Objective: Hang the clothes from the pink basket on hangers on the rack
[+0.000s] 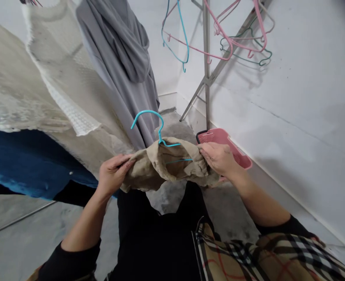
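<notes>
A crumpled beige garment [157, 166] is stretched between my two hands at the middle of the view. A turquoise wire hanger [154, 125] pokes out of its top, hook curving left, and its lower bar runs inside the cloth. My left hand [112, 173] pinches the garment's left edge with closed fingers. My right hand [219, 158] grips the right edge, fingers curled into the fabric.
Hanging clothes fill the left: a cream knit [58, 78], a grey hooded top [125, 58], a blue cloth [26, 160]. A metal rack [206, 66] carries several empty pink, blue and green hangers [233, 39]. A pink basket [227, 146] stands by the white wall [306, 97].
</notes>
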### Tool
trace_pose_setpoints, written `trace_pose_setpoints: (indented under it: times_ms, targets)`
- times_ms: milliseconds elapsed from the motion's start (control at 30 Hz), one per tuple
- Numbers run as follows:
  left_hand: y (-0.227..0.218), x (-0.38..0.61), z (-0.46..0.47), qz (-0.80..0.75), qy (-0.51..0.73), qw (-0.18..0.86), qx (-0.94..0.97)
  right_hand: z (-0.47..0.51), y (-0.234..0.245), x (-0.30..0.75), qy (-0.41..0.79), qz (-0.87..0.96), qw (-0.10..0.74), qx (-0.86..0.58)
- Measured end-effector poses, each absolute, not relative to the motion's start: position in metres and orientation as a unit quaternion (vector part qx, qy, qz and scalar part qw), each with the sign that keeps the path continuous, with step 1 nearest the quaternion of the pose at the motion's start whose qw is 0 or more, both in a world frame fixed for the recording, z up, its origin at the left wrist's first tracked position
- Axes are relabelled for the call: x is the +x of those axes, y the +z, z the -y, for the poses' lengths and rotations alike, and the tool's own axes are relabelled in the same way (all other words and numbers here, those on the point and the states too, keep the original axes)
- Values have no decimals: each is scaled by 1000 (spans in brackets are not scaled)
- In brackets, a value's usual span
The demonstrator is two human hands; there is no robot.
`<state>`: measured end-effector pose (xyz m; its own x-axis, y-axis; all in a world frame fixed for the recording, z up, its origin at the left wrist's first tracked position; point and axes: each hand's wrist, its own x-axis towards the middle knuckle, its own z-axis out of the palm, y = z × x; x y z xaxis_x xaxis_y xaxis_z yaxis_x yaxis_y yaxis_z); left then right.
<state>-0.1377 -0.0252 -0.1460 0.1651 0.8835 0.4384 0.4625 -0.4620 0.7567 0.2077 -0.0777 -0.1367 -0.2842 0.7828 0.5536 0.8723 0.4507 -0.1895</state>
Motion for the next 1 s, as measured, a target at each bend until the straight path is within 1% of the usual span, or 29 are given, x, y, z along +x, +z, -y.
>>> trace_pose_setpoints:
  times_ms: [133,300,400,500,600,667,733,833,900,1000]
  targets:
    - [-147,-133,27,-443,437,268,736,81,-127,201,-40,808,325,-489]
    - [-144,-132,28,-422,417,257,763,82,-127,197,49,800,386,-457]
    - [-147,-128,29,-396,412,260,778,81,-122,187,56,789,404,-459]
    - [-151,-124,30,-376,413,262,787,81,-112,179,90,808,381,-441]
    - [-150,-130,29,-396,416,267,774,82,-104,188,127,836,317,-429]
    - [-148,-137,28,-427,429,277,746,84,-104,205,103,835,291,-455]
    - [-146,-145,25,-454,443,289,717,86,-106,224,77,827,292,-475]
    - [-145,-150,20,-473,445,302,698,92,-110,245,95,802,326,-491]
    - [-146,-149,16,-473,438,305,701,100,-109,252,106,761,369,-523]
    - [-150,-145,10,-469,442,292,707,112,-102,263,71,684,438,-579]
